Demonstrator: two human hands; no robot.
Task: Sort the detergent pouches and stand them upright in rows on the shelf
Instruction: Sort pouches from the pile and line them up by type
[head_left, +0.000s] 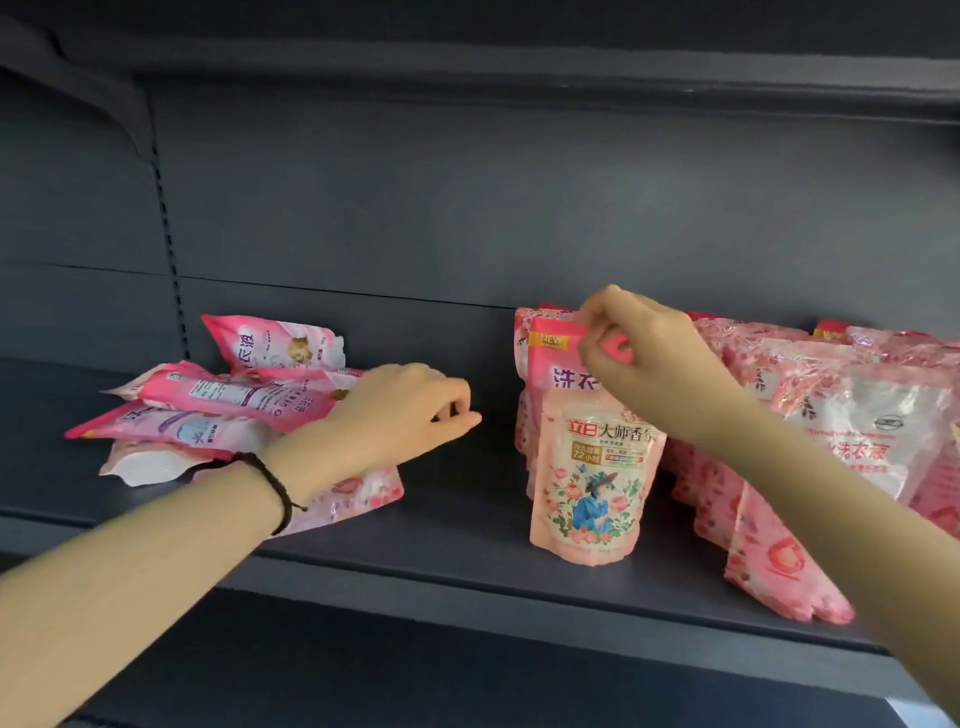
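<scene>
Pink pouch stands at 3 o'clock on the shelf, top pinched by the right hand. Left hand, loosely curled and empty, is over the heap at 9 o'clock. Risk: early release may tip the limp pouch.

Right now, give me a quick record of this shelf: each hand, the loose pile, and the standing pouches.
left hand: over the pile's right end, fingers loosely curled, nothing visible in them
right hand: pinches the top edge of the NEW-labelled pouch
pile: pink pouches lying flat and overlapping, on the left of the shelf
floral pouch: upright, directly in front of the NEW-labelled pouch
right rows: pink pouches, some standing and some leaning
</scene>
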